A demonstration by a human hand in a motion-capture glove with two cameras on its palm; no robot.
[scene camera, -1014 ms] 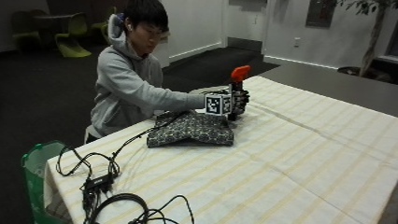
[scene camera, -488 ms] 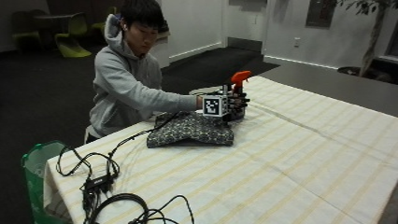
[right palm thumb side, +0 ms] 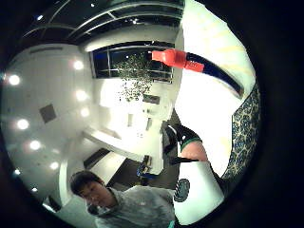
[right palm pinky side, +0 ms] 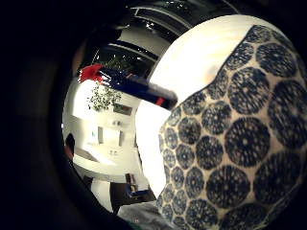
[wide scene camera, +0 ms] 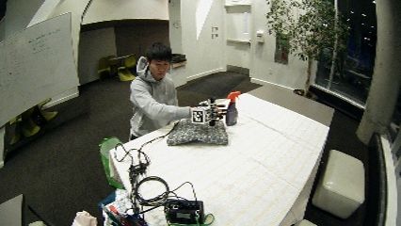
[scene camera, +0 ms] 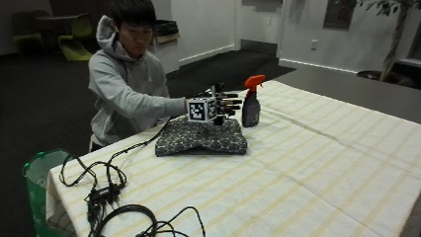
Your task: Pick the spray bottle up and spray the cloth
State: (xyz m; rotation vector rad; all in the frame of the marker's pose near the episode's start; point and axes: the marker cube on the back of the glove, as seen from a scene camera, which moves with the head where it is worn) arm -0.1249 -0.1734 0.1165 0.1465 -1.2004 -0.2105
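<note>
Spray bottle [scene camera: 250,106] upright on the striped table [scene camera: 315,168], just beyond the patterned cloth [scene camera: 200,138]; not held.
Gloved right hand [scene camera: 222,103] over the cloth's far edge, just beside the bottle, fingers straight out toward it, curled round nothing. Whether fingertips touch the bottle: cannot tell. Judging from this, either pick-up not yet begun or bottle set down; no wet patch on the cloth visible, so spraying unconfirmed. Outside view gives hand, bottle and cloth together; wide outside view adds the whole table and cables near the front edge. Little-finger palm view fills with cloth pattern close under the palm, plus the red trigger head; thumb-side palm view shows the bottle's red nozzle and dark body, only a sliver of cloth.
</note>
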